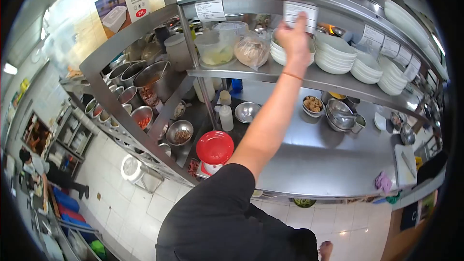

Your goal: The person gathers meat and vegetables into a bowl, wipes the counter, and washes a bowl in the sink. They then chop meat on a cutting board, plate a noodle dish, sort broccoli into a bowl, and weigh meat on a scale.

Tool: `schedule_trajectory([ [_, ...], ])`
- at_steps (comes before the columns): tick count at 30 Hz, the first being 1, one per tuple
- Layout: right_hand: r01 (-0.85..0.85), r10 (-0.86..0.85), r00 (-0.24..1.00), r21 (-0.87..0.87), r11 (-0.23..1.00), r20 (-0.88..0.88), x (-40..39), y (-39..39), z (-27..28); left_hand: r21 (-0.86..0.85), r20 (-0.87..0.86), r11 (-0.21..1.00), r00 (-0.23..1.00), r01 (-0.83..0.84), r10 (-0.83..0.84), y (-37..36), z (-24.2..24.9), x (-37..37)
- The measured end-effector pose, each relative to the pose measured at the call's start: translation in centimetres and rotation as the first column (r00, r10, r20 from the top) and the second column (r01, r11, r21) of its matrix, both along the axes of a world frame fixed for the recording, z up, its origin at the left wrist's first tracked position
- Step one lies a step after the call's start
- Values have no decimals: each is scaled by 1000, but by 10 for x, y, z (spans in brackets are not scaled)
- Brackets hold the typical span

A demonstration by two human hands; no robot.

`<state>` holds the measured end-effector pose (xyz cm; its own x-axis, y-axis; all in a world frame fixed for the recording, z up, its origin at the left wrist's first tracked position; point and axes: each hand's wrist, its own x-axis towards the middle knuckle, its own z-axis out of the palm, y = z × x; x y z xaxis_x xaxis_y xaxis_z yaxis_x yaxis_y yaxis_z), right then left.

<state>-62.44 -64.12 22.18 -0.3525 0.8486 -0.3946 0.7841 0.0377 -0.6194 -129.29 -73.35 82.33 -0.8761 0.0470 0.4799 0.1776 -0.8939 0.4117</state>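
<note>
Reaching one of the hands [293, 38] up, fingers on one paper ticket [299, 15], grip unclear, other hand unseen

The kitchen is bright. White strip lights glow at the top corners, and the light looks cool and even. The steel counter [314, 164] shines with soft glare, and so does the floor [357, 227]. The picture bends hard at the edges like a fishbowl, with black corners around it. The shelf [309, 75] curves. The raised hand [295, 38] looks a bit blurry, maybe from moving. Far things at the left are small and fuzzy.
</note>
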Motion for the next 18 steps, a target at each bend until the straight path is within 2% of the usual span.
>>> schedule_trajectory([
  [1,-107,141,988,376,920,-66,39,71,-93,-8,20,1000,1000,1,-1,14,7,17],
  [2,-93,156,980,404,910,-126,38,104,-88,-16,40,1000,999,5,-5,24,12,32],
  [3,36,3,978,188,982,-208,14,105,-41,-15,41,1000,999,-13,14,35,11,38],
  [4,183,-183,951,-25,983,-249,-22,97,30,21,10,1000,1000,14,-14,44,9,42],
  [7,191,-205,953,-82,978,-222,-57,102,58,71,-12,997,1000,11,-10,45,7,39],
  [8,181,-195,955,-79,980,-223,-61,97,58,87,-9,996,1000,-5,6,42,8,37],
  [9,-45,38,982,-36,998,-185,-68,93,54,56,-12,998,1000,-6,7,34,6,29],
  [10,-269,267,954,2,963,-140,-76,93,50,42,-46,999,999,7,-5,23,4,23],
  [11,-275,274,951,12,961,-146,-86,93,46,-42,-99,999,994,30,-34,10,0,14],
  [12,-284,274,953,-70,956,-127,-93,91,32,-128,-148,991,987,47,-66,3,-2,8],
  [13,-290,276,955,-157,944,-105,-94,87,11,-128,-152,991,987,39,-59,3,-1,10],
  [15,-287,285,957,-332,898,-56,-93,77,-35,-288,-165,958,985,8,-58,10,4,19],
  [17,-255,297,955,-497,829,4,-86,73,-56,-284,-179,957,977,60,-114,28,8,23],
  [18,-252,296,955,-497,830,10,-84,72,-56,-290,-186,953,971,91,-149,35,12,26],
])
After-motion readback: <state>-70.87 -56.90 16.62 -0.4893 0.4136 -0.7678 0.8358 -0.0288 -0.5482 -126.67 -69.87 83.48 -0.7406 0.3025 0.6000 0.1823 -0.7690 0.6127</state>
